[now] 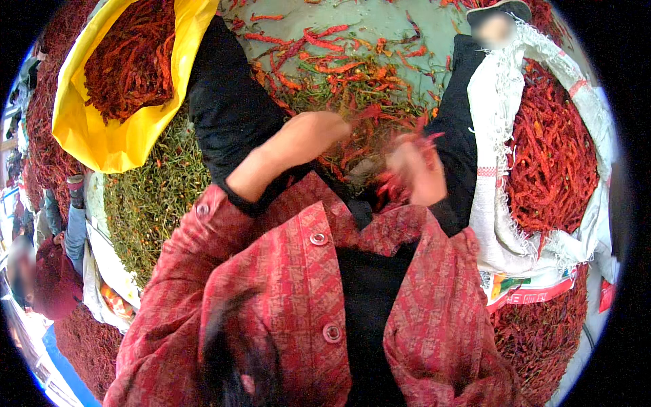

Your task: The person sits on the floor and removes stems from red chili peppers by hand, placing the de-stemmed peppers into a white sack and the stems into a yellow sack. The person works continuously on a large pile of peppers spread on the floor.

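Note:
Red chili peppers and green stems lie loose on a pale sheet between my legs. My left hand is over the near edge of this pile, blurred, with its fingers curled and their tips hidden; whether it holds anything is unclear. Opposite it, my right hand is blurred too, with red chilies showing around its fingers. More chilies lie just below that hand, near my lap. Red chilies fill a yellow bag at the upper left and a white woven sack at the right.
A heap of green stems lies beside my left leg. Chili heaps stand at the lower right and along the left rim. Another person in dark red is at the far left. Someone in a cap is beyond the white sack.

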Motion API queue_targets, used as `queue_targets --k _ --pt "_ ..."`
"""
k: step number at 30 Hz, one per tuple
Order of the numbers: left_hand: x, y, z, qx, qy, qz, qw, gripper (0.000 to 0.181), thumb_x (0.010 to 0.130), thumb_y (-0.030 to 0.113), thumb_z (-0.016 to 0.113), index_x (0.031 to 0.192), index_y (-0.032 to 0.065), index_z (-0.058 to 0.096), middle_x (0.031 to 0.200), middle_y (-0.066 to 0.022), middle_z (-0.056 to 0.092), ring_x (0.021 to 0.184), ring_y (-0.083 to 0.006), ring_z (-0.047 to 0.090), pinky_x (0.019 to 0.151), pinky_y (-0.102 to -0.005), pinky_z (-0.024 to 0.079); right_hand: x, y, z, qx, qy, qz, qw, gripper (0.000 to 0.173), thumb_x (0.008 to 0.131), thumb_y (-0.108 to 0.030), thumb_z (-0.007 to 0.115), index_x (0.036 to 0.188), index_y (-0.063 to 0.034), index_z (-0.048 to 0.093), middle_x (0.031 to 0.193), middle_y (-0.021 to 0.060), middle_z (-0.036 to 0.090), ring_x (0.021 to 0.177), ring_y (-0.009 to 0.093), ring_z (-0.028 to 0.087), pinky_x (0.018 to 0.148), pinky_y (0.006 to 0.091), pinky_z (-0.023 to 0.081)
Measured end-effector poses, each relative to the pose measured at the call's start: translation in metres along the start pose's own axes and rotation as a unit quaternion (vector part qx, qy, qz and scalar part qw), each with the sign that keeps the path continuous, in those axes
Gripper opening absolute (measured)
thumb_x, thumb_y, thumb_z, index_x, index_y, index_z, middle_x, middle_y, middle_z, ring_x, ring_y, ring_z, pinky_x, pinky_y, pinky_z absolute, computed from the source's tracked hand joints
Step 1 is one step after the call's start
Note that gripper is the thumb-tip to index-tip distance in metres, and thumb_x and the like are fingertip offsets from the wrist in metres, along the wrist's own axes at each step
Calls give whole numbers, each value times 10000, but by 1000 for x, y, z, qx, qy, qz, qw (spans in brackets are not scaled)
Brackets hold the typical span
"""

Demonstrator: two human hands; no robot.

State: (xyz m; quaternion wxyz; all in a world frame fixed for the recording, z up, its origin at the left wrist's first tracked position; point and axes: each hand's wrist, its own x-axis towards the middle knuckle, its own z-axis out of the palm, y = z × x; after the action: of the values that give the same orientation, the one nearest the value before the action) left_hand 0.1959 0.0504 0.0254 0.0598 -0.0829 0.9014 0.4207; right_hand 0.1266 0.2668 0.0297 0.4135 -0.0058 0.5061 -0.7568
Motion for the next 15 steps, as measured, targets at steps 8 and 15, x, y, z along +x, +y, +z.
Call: queue_targets --k 8,15 --pt "91 11 62 331 -52 46 941 234 782 262 484 864 59 570 862 -135 572 782 -305 566 668 -406 470 -9 -12 -3 -3 173 -12 985 134 741 -82 621 824 -40 524 599 13 496 521 117 478 527 251 401" --pt "68 8 -37 117 166 109 973 218 786 227 481 853 51 591 838 -137 577 799 -286 560 701 -356 456 -6 -22 -3 16 130 -79 988 159 812 -170 548 870 -23 524 674 41 539 615 128 511 588 254 414"
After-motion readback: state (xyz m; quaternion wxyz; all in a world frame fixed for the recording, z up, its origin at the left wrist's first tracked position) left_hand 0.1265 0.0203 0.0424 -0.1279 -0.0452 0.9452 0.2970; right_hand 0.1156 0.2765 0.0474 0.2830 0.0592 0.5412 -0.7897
